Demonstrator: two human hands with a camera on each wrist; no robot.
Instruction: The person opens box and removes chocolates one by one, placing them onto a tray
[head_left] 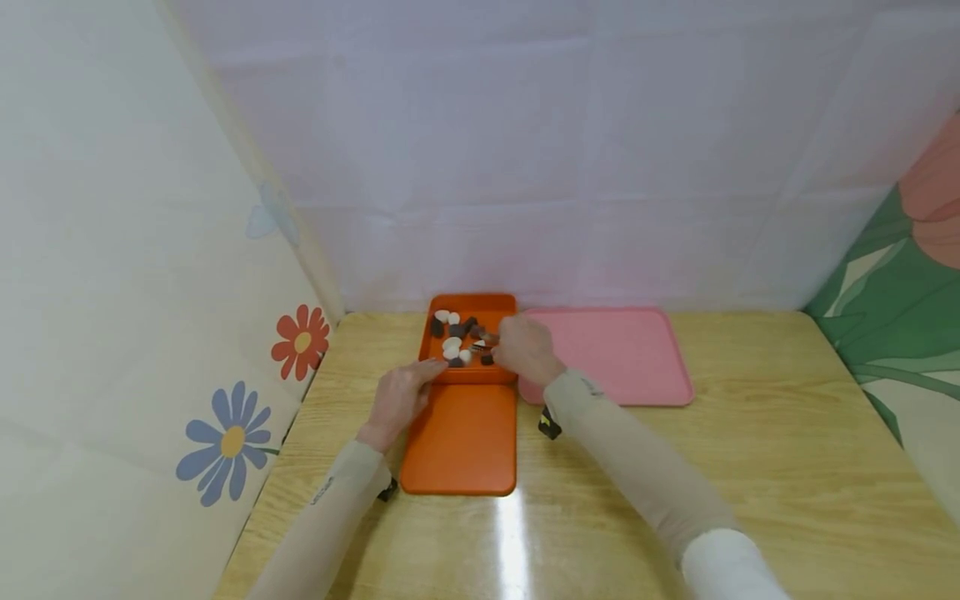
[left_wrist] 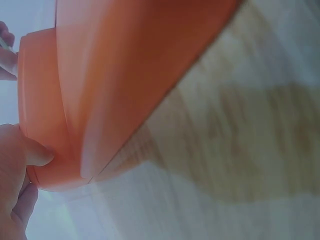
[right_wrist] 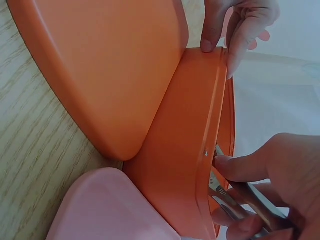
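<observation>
Inside the orange box [head_left: 480, 304] lie several white rounded pieces [head_left: 452, 344] and dark brown chunks [head_left: 437, 326]. My left hand [head_left: 401, 398] grips the box's near left corner, its thumb against the outer wall in the left wrist view. In my right hand [head_left: 525, 343] I hold metal tweezers [right_wrist: 255, 200] over the box's right side. Their two arms stand apart and reach down past the rim, and the tips are hidden behind the box wall in the right wrist view.
A flat orange lid [head_left: 461, 442] lies directly in front of the box. To the right sits a pink tray [head_left: 615, 354], its left edge close to the box. All stand on a wood-grain table [head_left: 765, 433], with a white cloth wall [head_left: 480, 167] behind.
</observation>
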